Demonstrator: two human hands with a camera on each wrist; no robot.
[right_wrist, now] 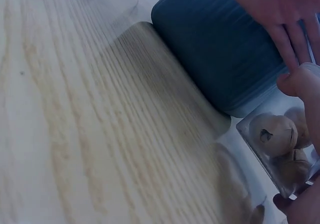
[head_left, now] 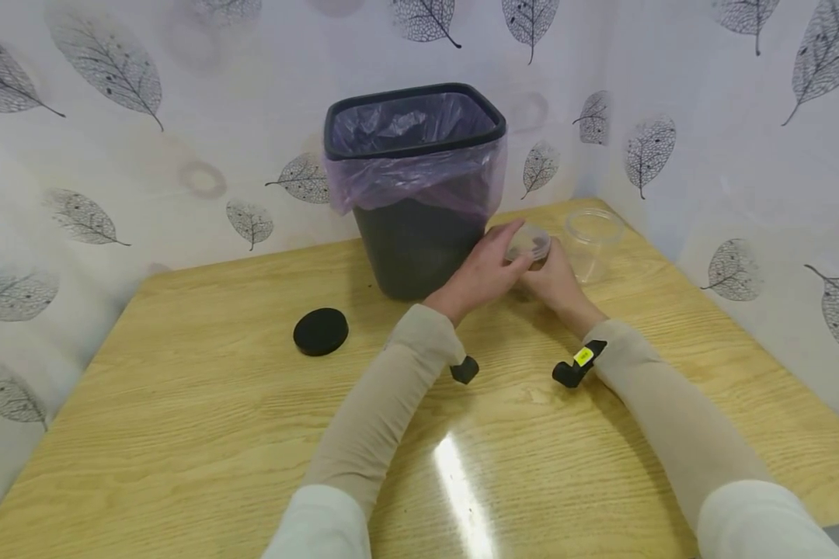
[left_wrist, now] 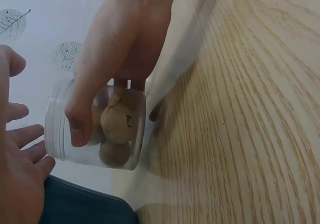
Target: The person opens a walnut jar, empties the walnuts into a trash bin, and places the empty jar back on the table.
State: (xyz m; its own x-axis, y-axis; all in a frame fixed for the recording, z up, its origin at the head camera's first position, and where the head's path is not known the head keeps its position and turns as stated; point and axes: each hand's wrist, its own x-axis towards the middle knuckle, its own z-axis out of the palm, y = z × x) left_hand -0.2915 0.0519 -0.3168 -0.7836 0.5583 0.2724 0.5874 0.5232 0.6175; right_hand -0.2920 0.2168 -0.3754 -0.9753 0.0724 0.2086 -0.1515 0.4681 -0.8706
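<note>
A clear plastic jar (head_left: pixel 530 241) is in my right hand (head_left: pixel 558 281), to the right of the bin. In the left wrist view the right thumb and fingers wrap round the jar's side. Several round, light-brown, nut-like things (left_wrist: pixel 116 125), some with cracked shells, lie inside it. My left hand (head_left: pixel 481 268) is at the jar's rim, its fingers (left_wrist: pixel 25 135) spread and fairly straight beside the threaded end. Whether a lid covers the mouth I cannot tell. The right wrist view shows the jar's base tilted near the table.
A dark bin (head_left: pixel 419 241) with a pinkish liner stands at the back, just left of the hands. Behind the right hand is another clear jar (head_left: pixel 590 260). A round black lid (head_left: pixel 320 331) lies left on the wooden table (head_left: pixel 203 411). Leaf-patterned walls (head_left: pixel 252 140) border the table.
</note>
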